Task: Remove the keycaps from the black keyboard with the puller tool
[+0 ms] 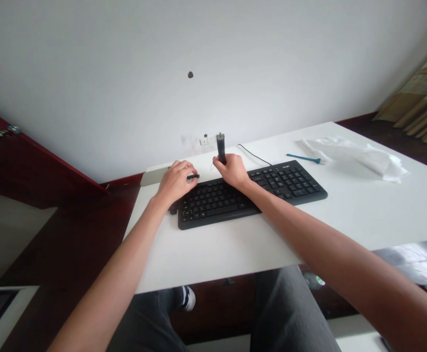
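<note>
A black keyboard [290, 182] lies on the white table, partly covered by both my forearms and hands. Over its back edge, my right hand [233, 169] is wrapped round a black cylindrical handle [221, 148] that stands upright with a metal tip on top. Just left of it, my left hand [178, 180] pinches a small dark piece [193, 176] between thumb and fingers at the keyboard's far left corner. What this piece is cannot be made out. A dark object [173, 209] shows partly beneath my left wrist.
A thin black cable [254, 155] runs behind the keyboard on the white table [217, 252]. To the right are a blue slender stick-like tool [303, 158] and a crumpled white plastic bag or wrap [367, 155]. Wall sockets [208, 141] sit just past the table's back edge.
</note>
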`<action>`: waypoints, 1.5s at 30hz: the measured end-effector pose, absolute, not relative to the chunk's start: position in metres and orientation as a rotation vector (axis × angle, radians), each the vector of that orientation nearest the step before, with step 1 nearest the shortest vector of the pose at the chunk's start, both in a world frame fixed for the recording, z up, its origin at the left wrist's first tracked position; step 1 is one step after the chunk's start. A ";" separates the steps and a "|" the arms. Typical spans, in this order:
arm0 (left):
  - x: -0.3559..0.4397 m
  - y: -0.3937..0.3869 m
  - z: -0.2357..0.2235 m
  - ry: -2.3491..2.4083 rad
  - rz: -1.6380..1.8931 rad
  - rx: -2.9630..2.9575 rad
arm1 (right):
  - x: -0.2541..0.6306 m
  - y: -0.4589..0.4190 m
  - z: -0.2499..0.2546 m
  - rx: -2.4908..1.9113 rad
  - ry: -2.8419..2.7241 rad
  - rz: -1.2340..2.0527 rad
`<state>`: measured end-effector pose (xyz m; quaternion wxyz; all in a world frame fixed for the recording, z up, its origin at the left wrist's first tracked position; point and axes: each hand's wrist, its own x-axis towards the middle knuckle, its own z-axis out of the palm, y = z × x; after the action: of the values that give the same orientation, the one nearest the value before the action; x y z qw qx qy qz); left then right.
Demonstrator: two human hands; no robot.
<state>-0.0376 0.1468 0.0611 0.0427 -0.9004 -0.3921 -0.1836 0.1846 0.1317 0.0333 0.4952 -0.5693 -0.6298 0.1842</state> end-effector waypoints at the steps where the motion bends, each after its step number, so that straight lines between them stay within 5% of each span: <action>1: -0.034 0.150 0.064 -1.172 -0.491 -2.758 | 0.186 0.132 0.034 -1.387 -1.518 0.443; 23: -0.003 0.183 0.061 -1.151 -0.126 -2.766 | 0.192 0.133 0.039 -1.379 -1.570 0.397; 35: -0.025 0.137 0.058 -1.540 -0.760 -2.742 | 0.193 0.135 0.036 -1.369 -1.663 0.548; 45: -0.013 0.124 0.041 -1.478 -0.763 -2.931 | 0.203 0.136 0.037 -1.307 -1.875 0.627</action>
<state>-0.0133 0.1245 0.0412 -0.1141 -0.8640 -0.4358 -0.2249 0.2026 0.1356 0.0367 0.3763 -0.5109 -0.7330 0.2451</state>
